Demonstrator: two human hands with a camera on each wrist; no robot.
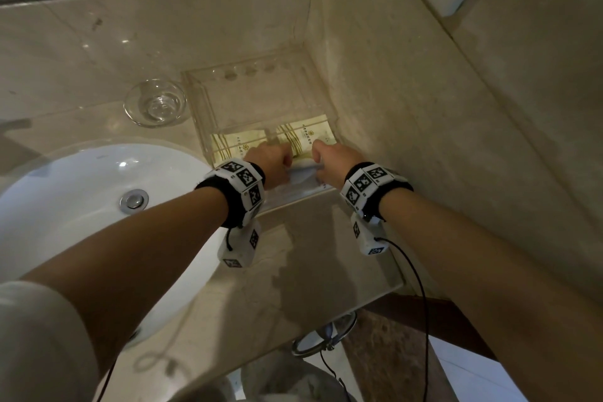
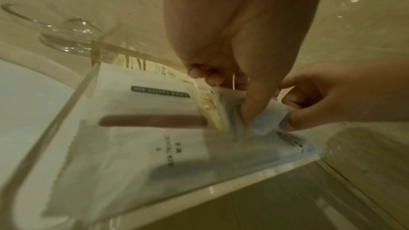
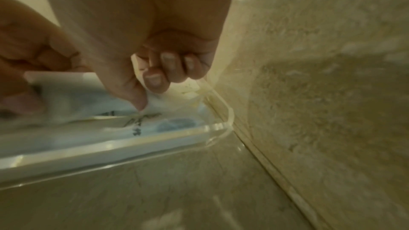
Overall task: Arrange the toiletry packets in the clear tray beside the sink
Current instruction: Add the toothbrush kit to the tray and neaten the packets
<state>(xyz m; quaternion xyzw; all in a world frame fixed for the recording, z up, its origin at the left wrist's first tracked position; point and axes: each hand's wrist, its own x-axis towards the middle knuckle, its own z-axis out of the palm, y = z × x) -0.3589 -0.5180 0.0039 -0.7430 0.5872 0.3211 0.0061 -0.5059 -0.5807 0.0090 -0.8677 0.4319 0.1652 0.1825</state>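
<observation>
Both hands pinch one pale blue-white packet (image 2: 264, 121) over the near end of the clear tray (image 1: 199, 114): the left hand (image 1: 270, 161) has thumb and curled fingers (image 2: 252, 107) clamped on its left part, the right hand (image 1: 332, 161) nips its right part between thumb and forefinger, the other fingers (image 3: 170, 66) curled. Beneath lie white packets (image 2: 141, 104), one printed in dark letters, and farther back two cream packets (image 1: 306, 137) side by side. That tray sits on the counter (image 1: 310, 254) in the wall corner, with a glass dish (image 1: 155, 106) and the white sink (image 1: 81, 206) to its left.
</observation>
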